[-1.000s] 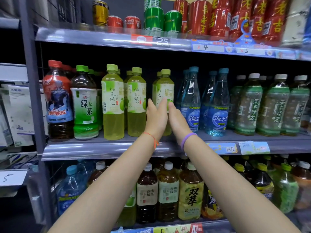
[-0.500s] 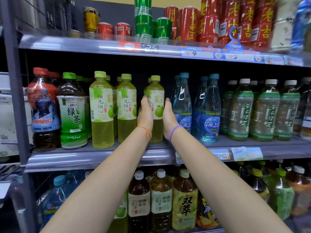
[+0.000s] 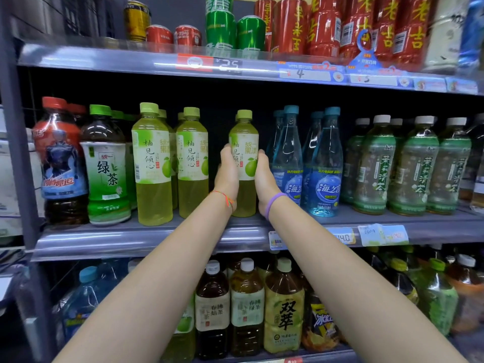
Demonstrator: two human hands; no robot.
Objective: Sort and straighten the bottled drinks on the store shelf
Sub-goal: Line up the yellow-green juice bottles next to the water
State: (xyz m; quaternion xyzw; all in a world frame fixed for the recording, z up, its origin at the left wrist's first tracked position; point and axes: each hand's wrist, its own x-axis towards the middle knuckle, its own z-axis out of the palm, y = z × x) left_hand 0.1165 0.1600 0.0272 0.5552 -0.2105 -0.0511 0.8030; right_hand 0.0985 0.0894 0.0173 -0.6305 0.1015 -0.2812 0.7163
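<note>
Head view, starting nearest you: both forearms reach up and forward to the middle shelf [image 3: 146,238], an orange string on the left wrist and a purple band on the right. Your left hand [image 3: 227,176] and right hand [image 3: 264,179] cup one yellow-green bottle [image 3: 244,142] from either side, palms against its lower body. The fingers [image 3: 227,153] of each hand wrap round its sides at label height, so both hands are clamped on it.

That bottle stands upright on the middle shelf. To its left, across a dark gap, are two matching bottles [image 3: 172,163], each with more of its kind behind. To its right, just beside your right hand, stand the blue water bottles [image 3: 306,163], and beyond those the pale green tea bottles [image 3: 392,166].

What has changed: a second ago your hands were pressed close together in front of the bottle and hid most of its label. Now they have parted to its sides, the grip has settled lower, and the label faces you squarely. The gap to the matching bottles also looks wider than before, though your head has moved too, so I would not lean on that.

For the task, this reads as the facing step nearly finished on this bottle. What looks left is closing that gap, so the row sits together and clear of the blue water bottles. Slide it rather than lift, since the neighbours stand close to your right hand.

Farther up, cans [image 3: 235,30] fill the top shelf.
</note>
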